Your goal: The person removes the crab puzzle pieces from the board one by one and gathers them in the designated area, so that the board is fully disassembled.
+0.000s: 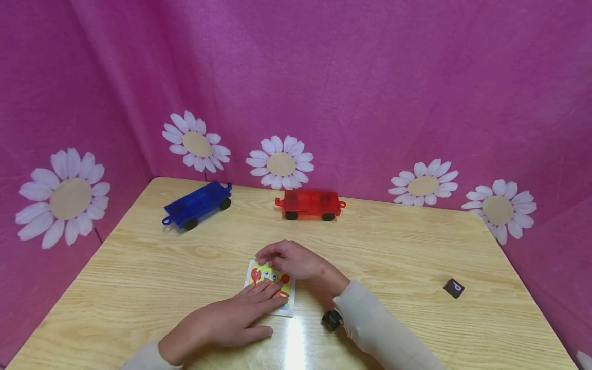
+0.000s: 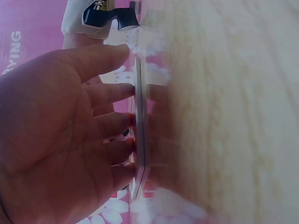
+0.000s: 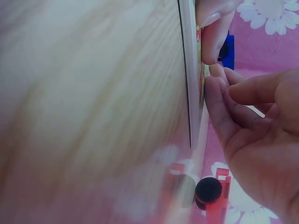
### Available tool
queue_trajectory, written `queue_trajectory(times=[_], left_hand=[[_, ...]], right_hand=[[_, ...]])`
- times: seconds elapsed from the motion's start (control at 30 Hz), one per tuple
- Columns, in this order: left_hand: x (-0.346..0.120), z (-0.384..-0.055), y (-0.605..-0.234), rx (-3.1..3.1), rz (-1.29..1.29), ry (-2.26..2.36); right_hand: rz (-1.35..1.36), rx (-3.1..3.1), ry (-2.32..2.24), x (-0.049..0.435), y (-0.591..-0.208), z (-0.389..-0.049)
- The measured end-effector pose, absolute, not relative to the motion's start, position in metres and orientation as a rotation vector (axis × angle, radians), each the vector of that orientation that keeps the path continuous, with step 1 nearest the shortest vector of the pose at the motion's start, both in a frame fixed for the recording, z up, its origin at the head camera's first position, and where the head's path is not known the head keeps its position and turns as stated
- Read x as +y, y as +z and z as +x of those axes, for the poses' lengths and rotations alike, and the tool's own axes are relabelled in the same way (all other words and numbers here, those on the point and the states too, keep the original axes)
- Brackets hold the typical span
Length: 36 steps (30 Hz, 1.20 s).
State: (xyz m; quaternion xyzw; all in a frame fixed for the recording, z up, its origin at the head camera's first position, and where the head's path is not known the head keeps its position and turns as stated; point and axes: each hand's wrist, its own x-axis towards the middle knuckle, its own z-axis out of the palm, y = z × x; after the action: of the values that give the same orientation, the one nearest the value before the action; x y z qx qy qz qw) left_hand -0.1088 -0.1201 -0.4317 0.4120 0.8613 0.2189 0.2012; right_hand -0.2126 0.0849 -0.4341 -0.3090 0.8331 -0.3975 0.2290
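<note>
A small, flat board with a white border and a red crab picture on yellow, perhaps a puzzle [image 1: 247, 280], lies on the table. Over its lower part my left hand [image 1: 231, 318] is spread palm down, its fingertips resting on the picture and the thumb out beside it. Seen from the left wrist, the board's edge [image 2: 138, 126] looks thin and layered. My right hand [image 1: 296, 259] is at the board's upper edge, fingers bent and fingertips touching the picture. In the right wrist view nothing shows between the thumb and fingers [image 3: 217, 107]. Both hands cover parts of the picture.
At the back of the wooden table [image 1: 379, 246] stand a blue toy wagon [image 1: 199, 204] and a red toy wagon [image 1: 311, 203]. A dark block with a light letter [image 1: 454, 288] lies at the right. A black device [image 1: 331, 320] is at the right wrist. Pink cloth with daisies hangs behind.
</note>
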Motion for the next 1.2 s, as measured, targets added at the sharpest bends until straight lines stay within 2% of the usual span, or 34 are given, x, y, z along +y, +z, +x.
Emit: queue_trajectory(times=[0.37,0.67,1.2], left_hand=[[-0.1199,-0.1096,-0.4324,2.422,1.174,0.586],[-0.1195,-0.1087,-0.4320,2.417,1.165,0.591],[-0.1192,-0.1088,-0.4312,2.415,1.142,0.586]], right_hand=[[-0.845,2.225,-1.170,0.0794,-0.4315,-0.2093],[-0.795,2.415,-1.055,0.0787,-0.4288,-0.2062],[-0.913,2.462,-0.921,0.0774,-0.4274,-0.2090]])
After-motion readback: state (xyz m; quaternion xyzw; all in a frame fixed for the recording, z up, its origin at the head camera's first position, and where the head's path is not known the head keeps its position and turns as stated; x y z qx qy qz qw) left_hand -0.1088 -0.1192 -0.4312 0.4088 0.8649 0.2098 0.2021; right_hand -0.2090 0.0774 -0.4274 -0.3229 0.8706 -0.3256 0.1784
